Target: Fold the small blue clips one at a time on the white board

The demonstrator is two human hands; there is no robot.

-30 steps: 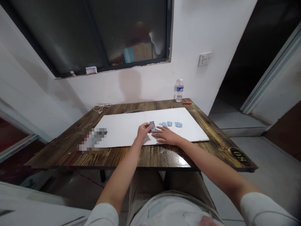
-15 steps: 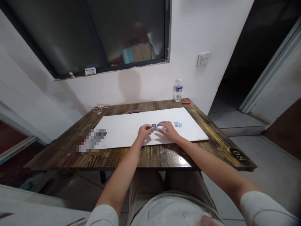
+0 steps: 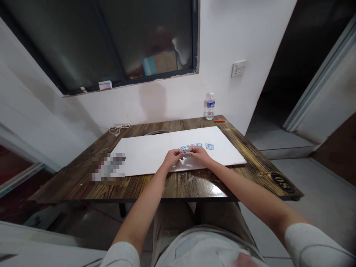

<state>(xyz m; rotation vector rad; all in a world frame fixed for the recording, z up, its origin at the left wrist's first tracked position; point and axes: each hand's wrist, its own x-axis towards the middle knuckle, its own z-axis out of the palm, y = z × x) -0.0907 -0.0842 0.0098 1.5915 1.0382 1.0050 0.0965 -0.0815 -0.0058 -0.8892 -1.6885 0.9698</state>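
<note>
Over the white board (image 3: 150, 150), my left hand (image 3: 171, 158) and my right hand (image 3: 199, 155) pinch a small dark-blue piece (image 3: 186, 151) between their fingertips. Its exact kind is too small to make out. Just beyond my fingers lie several small blue-and-white pieces (image 3: 198, 145) in an uneven row, partly hidden by my right hand. Farther right, apart from that row, sits another cluster of blue-and-white pieces (image 3: 210, 146). Both forearms reach in over the table's front edge.
The board lies on a dark wooden table (image 3: 150, 187). A water bottle (image 3: 210, 107) and a red stick-like object (image 3: 219, 121) are at the back right. A white cable (image 3: 119, 128) lies back left. A blurred-out object (image 3: 111, 167) covers the board's left end.
My hands have drawn closer together around the small piece and slightly nearer to me. The row of pieces behind my right hand is now more visible. The view has shifted slightly.
</note>
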